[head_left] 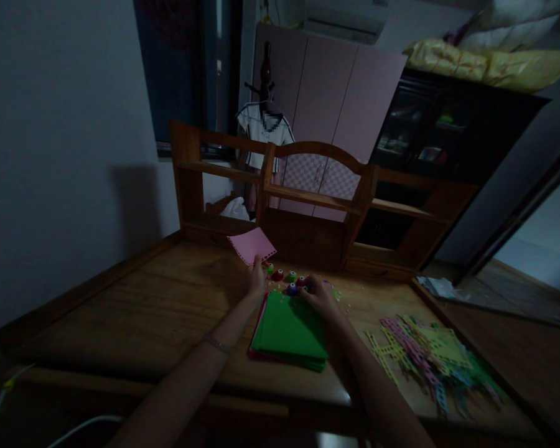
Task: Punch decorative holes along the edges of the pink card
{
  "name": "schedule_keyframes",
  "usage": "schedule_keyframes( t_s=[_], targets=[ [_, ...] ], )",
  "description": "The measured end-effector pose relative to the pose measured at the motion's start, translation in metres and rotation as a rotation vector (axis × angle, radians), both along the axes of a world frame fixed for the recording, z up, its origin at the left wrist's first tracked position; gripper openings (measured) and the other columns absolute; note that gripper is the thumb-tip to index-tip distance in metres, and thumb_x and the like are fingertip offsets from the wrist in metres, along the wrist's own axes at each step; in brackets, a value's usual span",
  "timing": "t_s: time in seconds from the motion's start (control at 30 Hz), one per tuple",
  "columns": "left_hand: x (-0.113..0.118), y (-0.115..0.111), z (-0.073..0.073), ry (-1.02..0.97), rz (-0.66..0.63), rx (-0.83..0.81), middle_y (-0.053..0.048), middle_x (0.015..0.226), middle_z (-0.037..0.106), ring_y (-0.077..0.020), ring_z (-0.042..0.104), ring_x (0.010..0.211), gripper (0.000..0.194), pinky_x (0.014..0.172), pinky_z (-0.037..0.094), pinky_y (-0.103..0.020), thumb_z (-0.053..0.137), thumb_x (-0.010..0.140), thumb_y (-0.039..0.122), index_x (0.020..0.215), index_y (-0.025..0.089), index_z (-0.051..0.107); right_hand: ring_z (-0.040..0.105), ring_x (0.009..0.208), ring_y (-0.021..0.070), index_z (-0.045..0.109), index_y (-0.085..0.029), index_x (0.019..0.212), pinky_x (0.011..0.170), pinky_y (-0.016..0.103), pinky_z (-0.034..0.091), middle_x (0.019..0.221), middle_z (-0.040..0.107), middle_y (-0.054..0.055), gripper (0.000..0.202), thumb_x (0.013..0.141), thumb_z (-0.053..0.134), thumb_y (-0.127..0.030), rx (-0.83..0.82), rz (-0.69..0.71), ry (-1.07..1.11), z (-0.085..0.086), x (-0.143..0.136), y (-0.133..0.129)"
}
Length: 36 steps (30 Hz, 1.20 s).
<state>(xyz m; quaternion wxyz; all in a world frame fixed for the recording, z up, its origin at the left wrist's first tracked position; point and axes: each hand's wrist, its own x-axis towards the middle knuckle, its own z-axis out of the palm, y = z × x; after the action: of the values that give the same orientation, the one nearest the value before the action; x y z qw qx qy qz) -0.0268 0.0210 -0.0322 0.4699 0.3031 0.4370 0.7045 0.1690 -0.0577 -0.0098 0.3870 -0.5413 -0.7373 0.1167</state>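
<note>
Pink paper shows first: a single pink sheet (252,241), raised above the counter (186,298) by the left hand (257,279), its fingers pinching the near edge. The right hand (323,298) is low beside a cluster of small round pieces (279,274), fingers bent down over it; whether they grip a piece cannot be told, since the hand hides what lies beneath.

Two edges of the pink sheet carry a row of dark notches, while the far edges look plain, so its edging seems partly done. The stack of sheets (289,326), green on top with some pinkish red below, lies between the forearms; its visible edges look straight and uncut, so these appear left to do. A heap of perforated strips (413,354), at the right, suggests much cutting is already behind.

By count, there is one raised sheet, one stack whose sheets cannot be separated by eye, and one heap in pink, yellow, green and blue, too tangled to number. Of the round pieces, five are fairly clear: two green, two red and one purple; more may sit under the right hand. Tiny scraps, too many to count, dot the wood around them.
</note>
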Motion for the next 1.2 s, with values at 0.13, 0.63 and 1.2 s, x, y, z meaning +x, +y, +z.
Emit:
schedule_keyframes(
  t_s=[0.13,0.63,1.2],
  targets=[
    [0.001,0.005,-0.005,0.008,0.019,0.005,0.007,0.041,0.039,-0.0056,0.034,0.033,0.046,0.036,0.025,-0.018,0.055,0.071,0.061,0.060,0.017,0.050,0.058,0.064,0.0171,0.065,-0.021,0.090,0.055,0.024,0.036,0.073,0.066,0.002,0.019,0.078,0.059,-0.034,-0.002,0.025,-0.001,-0.001,0.000,0.001],
    [0.010,-0.009,0.005,0.114,-0.167,0.069,0.006,0.034,0.035,-0.0072,0.034,0.032,0.054,0.039,0.026,-0.020,0.051,0.072,0.067,0.065,0.014,0.061,0.059,0.067,0.0186,0.067,-0.020,0.087,0.057,0.025,0.039,0.076,0.067,0.004,0.022,0.079,0.062,-0.041,0.048,0.045,0.013,-0.011,0.001,0.007],
    [0.012,-0.008,0.003,0.154,-0.170,0.047,0.006,0.035,0.036,-0.0070,0.034,0.033,0.048,0.038,0.025,-0.020,0.055,0.072,0.062,0.064,0.015,0.062,0.056,0.063,0.0165,0.066,-0.020,0.088,0.054,0.023,0.036,0.074,0.066,0.003,0.026,0.078,0.062,-0.043,0.024,0.048,0.025,-0.012,0.001,0.008]
  ],
)
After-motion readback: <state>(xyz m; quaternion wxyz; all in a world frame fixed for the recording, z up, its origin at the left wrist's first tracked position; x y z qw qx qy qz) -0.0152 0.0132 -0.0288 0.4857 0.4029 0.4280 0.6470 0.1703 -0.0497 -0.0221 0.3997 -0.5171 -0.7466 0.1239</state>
